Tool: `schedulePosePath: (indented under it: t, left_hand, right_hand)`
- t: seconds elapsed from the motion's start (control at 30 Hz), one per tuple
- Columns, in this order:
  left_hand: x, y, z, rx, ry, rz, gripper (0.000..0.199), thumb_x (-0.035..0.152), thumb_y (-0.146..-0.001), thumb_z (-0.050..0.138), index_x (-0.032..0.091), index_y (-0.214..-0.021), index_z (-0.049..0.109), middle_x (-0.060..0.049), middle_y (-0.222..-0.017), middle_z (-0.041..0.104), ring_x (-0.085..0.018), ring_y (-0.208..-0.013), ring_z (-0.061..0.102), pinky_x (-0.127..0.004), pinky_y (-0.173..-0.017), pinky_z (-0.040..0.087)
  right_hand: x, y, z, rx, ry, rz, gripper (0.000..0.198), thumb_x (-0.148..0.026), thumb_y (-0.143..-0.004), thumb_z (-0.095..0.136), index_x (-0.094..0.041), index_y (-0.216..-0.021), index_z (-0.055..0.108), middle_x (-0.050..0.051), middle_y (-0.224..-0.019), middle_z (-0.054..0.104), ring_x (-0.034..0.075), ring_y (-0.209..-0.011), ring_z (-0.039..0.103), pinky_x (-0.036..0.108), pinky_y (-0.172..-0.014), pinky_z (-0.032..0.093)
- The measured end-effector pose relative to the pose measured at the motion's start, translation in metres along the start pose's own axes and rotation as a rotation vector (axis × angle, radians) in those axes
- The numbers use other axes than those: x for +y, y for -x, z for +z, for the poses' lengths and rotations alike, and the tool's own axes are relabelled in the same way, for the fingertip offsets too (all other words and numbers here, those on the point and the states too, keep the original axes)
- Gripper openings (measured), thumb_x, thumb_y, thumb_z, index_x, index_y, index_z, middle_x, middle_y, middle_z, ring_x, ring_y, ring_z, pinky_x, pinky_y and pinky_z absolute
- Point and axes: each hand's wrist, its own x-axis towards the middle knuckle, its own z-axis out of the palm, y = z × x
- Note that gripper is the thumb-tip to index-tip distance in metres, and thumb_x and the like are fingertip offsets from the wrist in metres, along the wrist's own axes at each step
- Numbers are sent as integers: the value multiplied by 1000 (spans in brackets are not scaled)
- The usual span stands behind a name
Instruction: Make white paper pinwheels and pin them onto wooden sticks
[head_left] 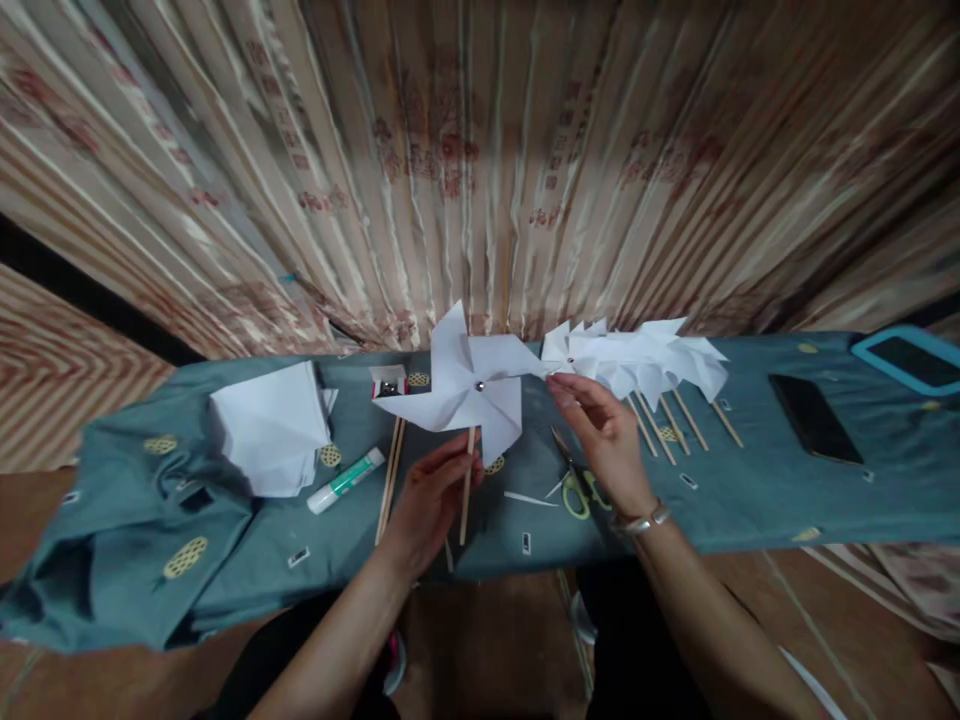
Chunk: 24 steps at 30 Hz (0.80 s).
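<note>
A white paper pinwheel (480, 386) with a silver pin at its centre faces me above the table. My left hand (435, 490) is closed round its thin wooden stick (466, 490), just below the blades. At the tip of the right blade, the fingertips of my right hand (600, 425) are pinched together on the paper. Under that hand lie green-handled scissors (576, 495) and narrow paper strips (531, 499). Two wooden sticks (391, 480) and a small box of pins (388, 384) are left of the pinwheel.
Several finished pinwheels (637, 360) overlap in a row at the back right. A phone (814, 418) and a blue-framed tablet (919, 358) lie farther right. On the left are stacked paper sheets (270, 425) and a glue stick (345, 481). A patterned curtain (480, 170) hangs behind the cloth-covered table (750, 510).
</note>
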Motion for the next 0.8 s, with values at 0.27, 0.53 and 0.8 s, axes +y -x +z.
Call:
schedulePosePath:
  t: [0.27, 0.53, 0.8]
  left_hand:
    - [-14, -23, 4, -70, -141, 71, 30, 22, -50, 90, 16, -77, 80, -6, -79, 77, -17, -83, 69, -28, -87, 50]
    - [-19, -33, 7, -37, -172, -13, 31, 22, -44, 92, 16, -71, 79, -5, -74, 76, -15, -71, 67, -26, -75, 52]
    - [-10, -36, 11, -74, -177, 38, 32, 22, -46, 92, 14, -74, 79, -5, -72, 75, -15, -74, 67, -25, -77, 52]
  right_hand:
    - [19, -7, -24, 27, 147, -88, 48, -44, -92, 55, -27, -137, 50, 8, -148, 50, 24, -136, 47, 46, -114, 38]
    - [20, -11, -15, -89, -36, 86, 53, -57, -91, 50, -25, -134, 53, 10, -135, 62, 23, -121, 61, 43, -105, 47]
    - [27, -6, -15, -74, -20, 144, 52, -65, -89, 45, -20, -94, 70, 9, -95, 74, 21, -85, 68, 33, -76, 53]
